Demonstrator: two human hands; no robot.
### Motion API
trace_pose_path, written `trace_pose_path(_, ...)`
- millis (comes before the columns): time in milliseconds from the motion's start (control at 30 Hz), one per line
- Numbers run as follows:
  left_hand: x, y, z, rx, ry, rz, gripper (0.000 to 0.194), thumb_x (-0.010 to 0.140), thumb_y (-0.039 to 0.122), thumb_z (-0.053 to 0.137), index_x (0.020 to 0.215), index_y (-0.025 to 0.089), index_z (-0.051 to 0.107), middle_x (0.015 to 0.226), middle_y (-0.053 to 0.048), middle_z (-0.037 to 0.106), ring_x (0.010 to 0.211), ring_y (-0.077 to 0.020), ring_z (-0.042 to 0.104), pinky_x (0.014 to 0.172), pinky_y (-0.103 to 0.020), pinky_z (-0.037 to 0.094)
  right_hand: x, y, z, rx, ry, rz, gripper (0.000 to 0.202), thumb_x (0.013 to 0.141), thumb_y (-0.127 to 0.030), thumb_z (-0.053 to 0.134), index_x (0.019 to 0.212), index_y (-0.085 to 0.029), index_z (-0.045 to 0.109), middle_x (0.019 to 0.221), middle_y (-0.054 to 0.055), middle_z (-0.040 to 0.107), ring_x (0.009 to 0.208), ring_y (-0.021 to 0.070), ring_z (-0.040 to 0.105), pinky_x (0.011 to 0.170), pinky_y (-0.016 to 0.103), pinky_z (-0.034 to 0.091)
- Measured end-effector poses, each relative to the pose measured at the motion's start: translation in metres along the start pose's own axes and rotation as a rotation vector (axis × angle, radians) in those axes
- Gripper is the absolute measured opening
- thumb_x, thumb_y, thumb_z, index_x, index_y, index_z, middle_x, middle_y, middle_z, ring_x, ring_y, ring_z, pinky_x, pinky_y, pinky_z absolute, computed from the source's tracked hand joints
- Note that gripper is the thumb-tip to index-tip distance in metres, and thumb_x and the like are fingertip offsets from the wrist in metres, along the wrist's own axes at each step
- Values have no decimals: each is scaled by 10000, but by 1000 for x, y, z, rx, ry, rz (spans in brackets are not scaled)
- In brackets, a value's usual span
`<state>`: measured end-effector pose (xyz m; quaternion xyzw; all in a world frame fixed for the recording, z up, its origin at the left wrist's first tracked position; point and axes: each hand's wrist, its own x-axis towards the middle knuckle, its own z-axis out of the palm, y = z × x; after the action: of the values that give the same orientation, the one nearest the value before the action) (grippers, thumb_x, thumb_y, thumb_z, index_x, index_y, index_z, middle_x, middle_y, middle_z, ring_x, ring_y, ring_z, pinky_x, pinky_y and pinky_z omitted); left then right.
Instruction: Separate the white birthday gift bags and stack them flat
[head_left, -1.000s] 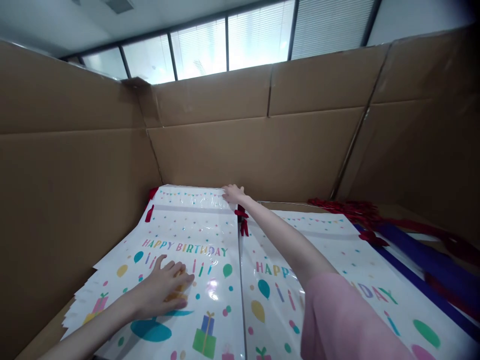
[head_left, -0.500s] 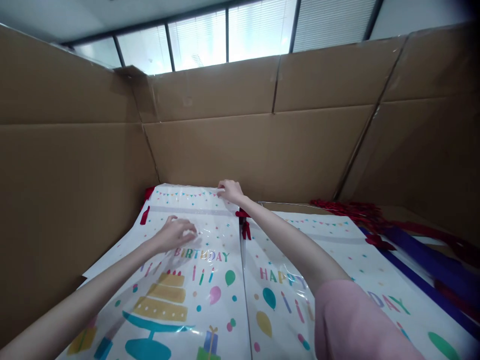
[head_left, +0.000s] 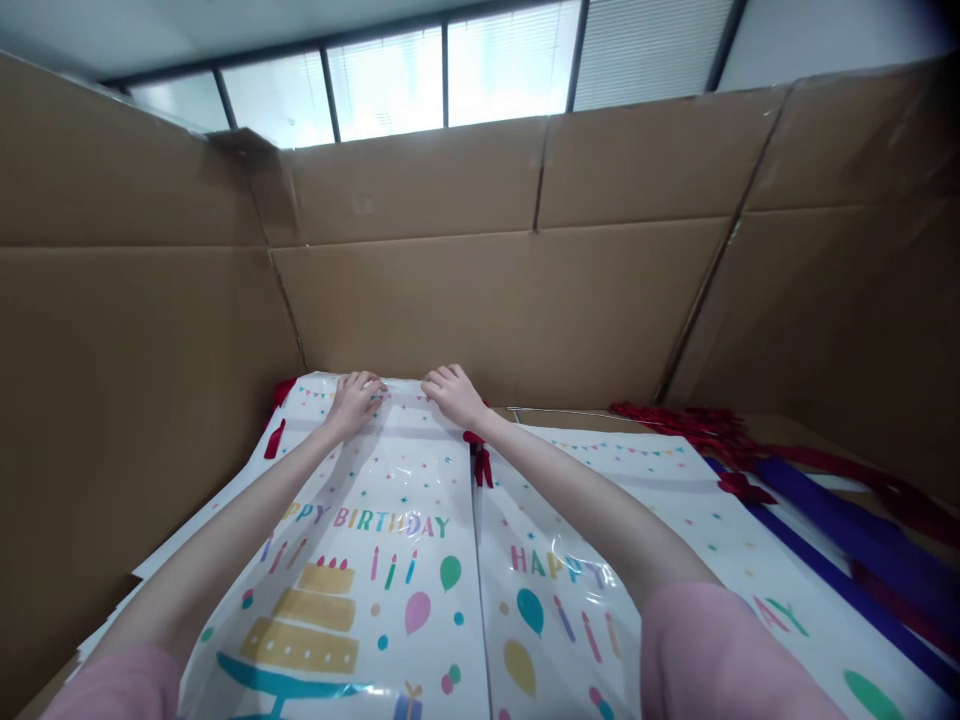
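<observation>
A large white birthday gift bag (head_left: 405, 470), printed with a cake, candles and balloons, lies on a stack at the left. My left hand (head_left: 357, 404) is at its far top edge, fingers curled on the edge. A short distance to the right, my right hand (head_left: 454, 394) pinches the same edge. The fingertips of both hands are partly hidden. A red ribbon (head_left: 275, 440) shows at the bag's left side, and a red bow (head_left: 480, 462) at its right. Beside it lies a second printed bag (head_left: 555, 520), partly covered by my right forearm.
Tall cardboard walls (head_left: 420, 300) enclose the bags at the back and sides. To the right lie a heap of red ribbons (head_left: 682, 425), blue strips (head_left: 840, 570) and another red bow (head_left: 746, 487). A thin wire-like line (head_left: 570, 412) runs along the back.
My left hand has moved forward from above the bag's middle to its top edge. My right hand stays at that edge, and the bag's surface now bulges slightly. The view has shifted a little.
</observation>
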<state>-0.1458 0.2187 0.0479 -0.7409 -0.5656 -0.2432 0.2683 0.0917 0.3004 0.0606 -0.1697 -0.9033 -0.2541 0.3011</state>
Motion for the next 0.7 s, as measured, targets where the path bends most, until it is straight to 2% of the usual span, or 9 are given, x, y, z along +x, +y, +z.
trace_pose_path(133,-2,-11,3,8,-14,20,94,839,194,519,855,205,612,971,-53,597,949,-221,495,896,-409,319,-4,3,9,-65,162,-166,238,900,-87,370,869,-167,592,1062,56,574,933,170,433,849,324,269)
trace_pose_path(300,-8,-22,5,2,-78,59,136,844,147,455,793,189,574,883,-58,613,912,-213,512,889,-385,337,-4,2,13,-62,183,-251,240,902,-79,365,853,-163,584,1032,55,571,894,161,417,852,319,271)
trace_pose_path(400,-11,-27,7,-3,-133,63,142,828,142,434,836,189,568,892,-61,615,920,-212,522,872,-363,354,-4,0,10,-29,75,-231,279,906,-60,317,900,-156,579,970,64,580,857,158,422,840,307,266)
trace_pose_path(500,-12,-38,7,0,-176,14,186,845,196,415,959,190,562,979,-67,615,971,-215,529,882,-357,353,-4,-1,3,42,-80,-141,297,917,-65,281,936,-159,562,935,71,589,849,153,441,833,298,253)
trace_pose_path(600,-11,-57,4,12,-250,-43,226,856,299,423,983,187,573,1007,-77,610,977,-220,540,851,-333,370,-3,4,-7,158,-183,-14,202,944,-176,340,969,-167,541,932,62,603,841,146,467,820,292,239)
trace_pose_path(700,-12,-80,-5,32,-335,-95,249,812,369,475,900,175,605,949,-89,610,948,-239,545,795,-318,379,-2,14,-15,239,-274,111,146,906,-269,467,994,-171,530,954,54,613,877,158,494,813,291,225)
